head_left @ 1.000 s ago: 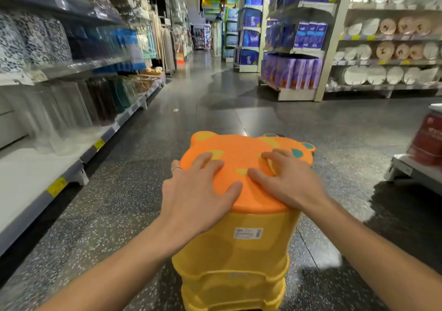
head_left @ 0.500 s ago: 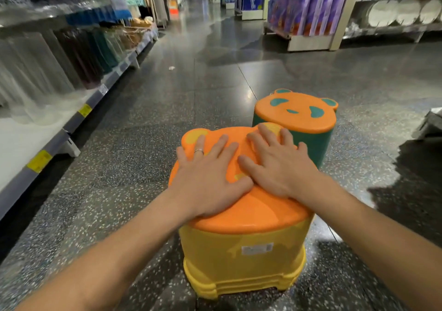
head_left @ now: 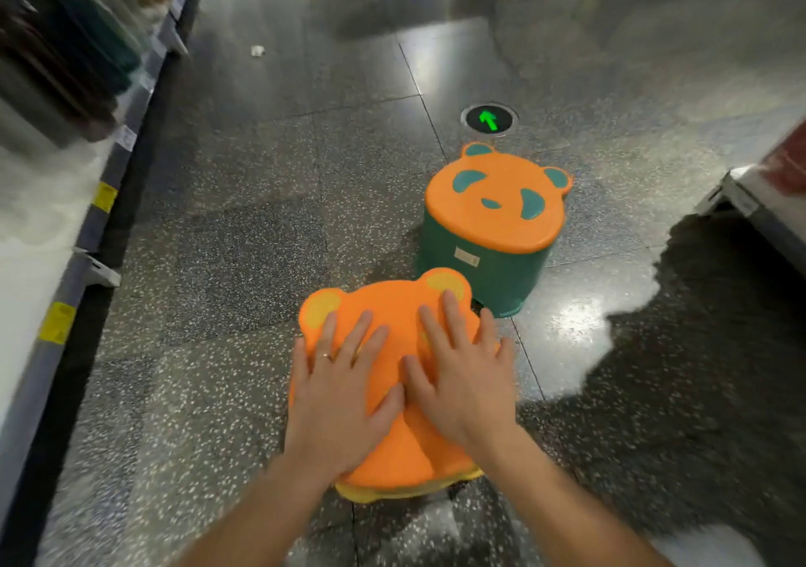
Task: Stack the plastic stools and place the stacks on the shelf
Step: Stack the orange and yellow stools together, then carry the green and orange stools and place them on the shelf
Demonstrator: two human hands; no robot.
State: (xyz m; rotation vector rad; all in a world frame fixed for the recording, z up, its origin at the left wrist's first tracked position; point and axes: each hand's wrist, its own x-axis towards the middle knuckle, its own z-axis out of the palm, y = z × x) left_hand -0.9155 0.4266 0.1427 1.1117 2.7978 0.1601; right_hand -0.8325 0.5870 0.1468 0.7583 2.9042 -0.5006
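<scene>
- The yellow stool stack [head_left: 392,470] stands on the floor [head_left: 218,261] at lower center, its orange bear-face seat up.
- The left hand [head_left: 338,396] and right hand [head_left: 462,374] lie spread flat on the seat, gripping nothing.
- Judgement: stiff, light, smooth plastic; lift it by the lower rim on 2 sides.
- A green stool [head_left: 488,235] stands just beyond; a shelf [head_left: 65,287] runs down the left edge.

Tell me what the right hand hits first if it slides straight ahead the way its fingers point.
Probably the green stool: the right hand lies flat on the yellow stool, fingers aimed at it. Depth is unclear.
</scene>
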